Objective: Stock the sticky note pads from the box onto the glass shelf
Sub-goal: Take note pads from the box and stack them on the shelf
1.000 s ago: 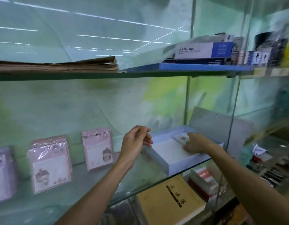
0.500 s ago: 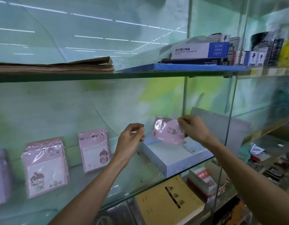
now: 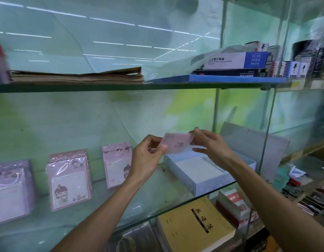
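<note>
Head view: left hand [image 3: 148, 157] now joins right hand [image 3: 210, 144] pinching the pad [image 3: 177, 143] (blurred) above the box [image 3: 183, 175].

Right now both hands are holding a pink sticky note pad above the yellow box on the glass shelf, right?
Almost. The head view shows the left hand and right hand holding the pink sticky note pad above the box on the glass shelf, but that box is light blue, not yellow.
</note>
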Demonstrator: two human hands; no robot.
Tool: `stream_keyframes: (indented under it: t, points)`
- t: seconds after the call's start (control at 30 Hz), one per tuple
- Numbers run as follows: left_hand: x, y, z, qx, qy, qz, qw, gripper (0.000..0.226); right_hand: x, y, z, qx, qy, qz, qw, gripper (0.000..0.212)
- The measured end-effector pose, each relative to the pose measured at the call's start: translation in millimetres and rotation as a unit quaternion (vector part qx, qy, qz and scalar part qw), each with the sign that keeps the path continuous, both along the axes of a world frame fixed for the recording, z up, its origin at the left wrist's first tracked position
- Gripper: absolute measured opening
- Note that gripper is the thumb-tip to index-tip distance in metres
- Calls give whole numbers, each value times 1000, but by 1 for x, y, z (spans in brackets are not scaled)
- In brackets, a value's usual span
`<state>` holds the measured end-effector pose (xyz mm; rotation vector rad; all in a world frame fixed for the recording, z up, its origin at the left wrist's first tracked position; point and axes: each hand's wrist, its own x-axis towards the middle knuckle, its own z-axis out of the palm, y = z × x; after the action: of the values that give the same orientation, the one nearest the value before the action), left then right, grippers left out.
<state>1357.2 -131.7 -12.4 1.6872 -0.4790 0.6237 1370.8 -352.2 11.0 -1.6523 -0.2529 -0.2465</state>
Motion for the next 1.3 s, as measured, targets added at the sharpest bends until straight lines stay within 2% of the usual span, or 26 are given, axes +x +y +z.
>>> stream_keyframes:
  t: [0.07,0.13,0.23,0.3,0.43,0.53,0.6,0.67,0.83,0.93,1.1,1.3]
  points:
    - [-5,4,-1,29,-76,21,996,4,0,2,4,59,82,11,995,55]
    - [-8,9,-3,84,-162,30,983,11,-3,5,7,98,156,51,982,60]
    - [-6,16,-10,161,-260,32,951,20,-4,14,8,102,165,92,977,36]
    - [-5,22,-15,203,-288,30,936,19,1,20,7,104,141,81,981,21]
    - [-13,36,-21,209,-220,30,952,39,6,28,9,91,88,60,990,20]
    - [-16,47,-21,117,-150,38,981,51,8,34,12,98,57,55,992,22]
    - [-15,54,-20,16,-64,27,997,49,10,38,12,98,42,50,993,21]
    - [-12,61,-19,-39,-9,35,999,42,10,44,12,100,35,53,993,19]
    - [-15,72,-15,-86,18,28,996,23,10,59,14,93,27,78,992,17]
    - [-16,77,-15,-89,27,15,996,18,10,72,14,66,13,91,994,16]
    - [-18,92,-19,-25,37,33,998,30,8,105,11,-19,-35,108,993,15]
    - [-30,114,-28,35,46,115,992,32,28,137,0,-213,-142,35,966,11]
